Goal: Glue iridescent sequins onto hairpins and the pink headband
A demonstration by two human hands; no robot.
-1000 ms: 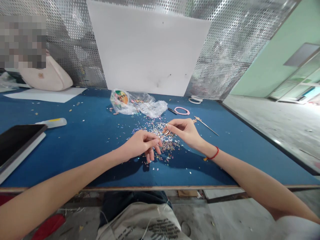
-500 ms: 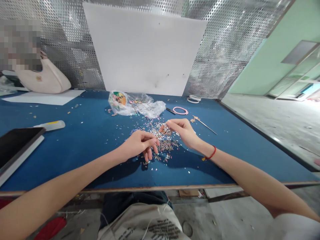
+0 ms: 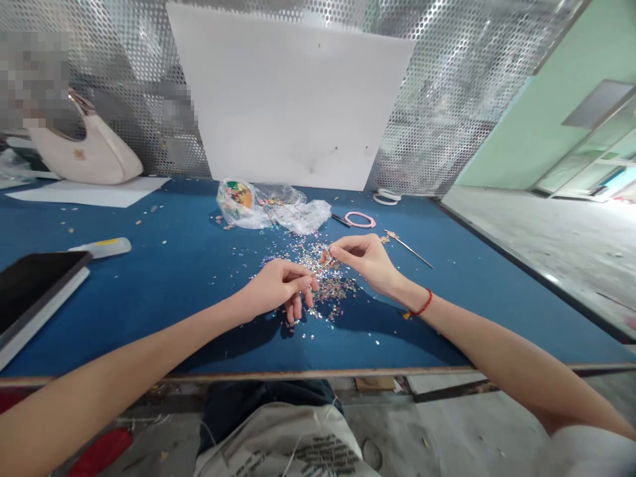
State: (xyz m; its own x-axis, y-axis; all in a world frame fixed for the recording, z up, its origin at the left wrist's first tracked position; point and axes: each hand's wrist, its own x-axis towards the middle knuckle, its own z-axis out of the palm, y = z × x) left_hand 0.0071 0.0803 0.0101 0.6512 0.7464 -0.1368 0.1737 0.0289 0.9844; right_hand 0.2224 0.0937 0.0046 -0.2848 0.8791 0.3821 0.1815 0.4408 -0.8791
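Observation:
My left hand (image 3: 282, 286) is over the front of a scattered heap of small glittering sequins (image 3: 335, 289), its thumb and forefinger pinched on one end of a thin metal stick (image 3: 321, 267). At the stick's other end, the fingertips of my right hand (image 3: 371, 262) are closed around a small ornamented part, too fine to make out. On the blue table to the right lies a similar thin stick (image 3: 412, 251) with a decorated head. Behind my hands are pink-handled scissors (image 3: 360, 220) and a crumpled clear plastic bag (image 3: 313, 216).
On the left are a dark tablet-like device (image 3: 42, 285) on a white block and a clear bottle (image 3: 106, 248) lying flat. Further back stand a white handbag (image 3: 106, 159) on paper and a white board (image 3: 298, 106). White rings (image 3: 386, 197) lie at the back right.
My right fingers have shifted slightly at the ornamented end of the stick. My left hand keeps its hold, and the view has moved a little.

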